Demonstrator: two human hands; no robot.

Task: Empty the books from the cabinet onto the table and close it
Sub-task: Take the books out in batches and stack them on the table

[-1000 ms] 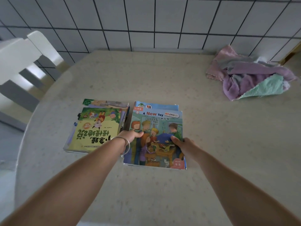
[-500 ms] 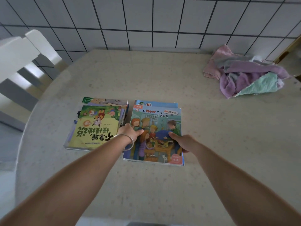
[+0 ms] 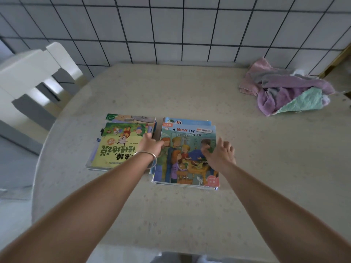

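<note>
1. A white chair (image 3: 28,76) stands at the table's (image 3: 171,215) left edge.
2. The yellow-green picture book stack (image 3: 117,147) lies on the table.
3. The left hand (image 3: 150,145), with loosely curled fingers, rests between the stacks.
4. The "A New Toy" book stack (image 3: 187,154) lies just beside it.
5. The right hand (image 3: 218,154) hovers with spread fingers over that cover.
6. Crumpled cloths (image 3: 284,92) lie far right.

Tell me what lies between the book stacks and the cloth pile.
Only bare table between the "A New Toy" stack and the cloths, in the head view.

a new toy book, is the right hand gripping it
No, the right hand hovers with fingers spread loosely over the A New Toy book, pinching nothing.
</note>
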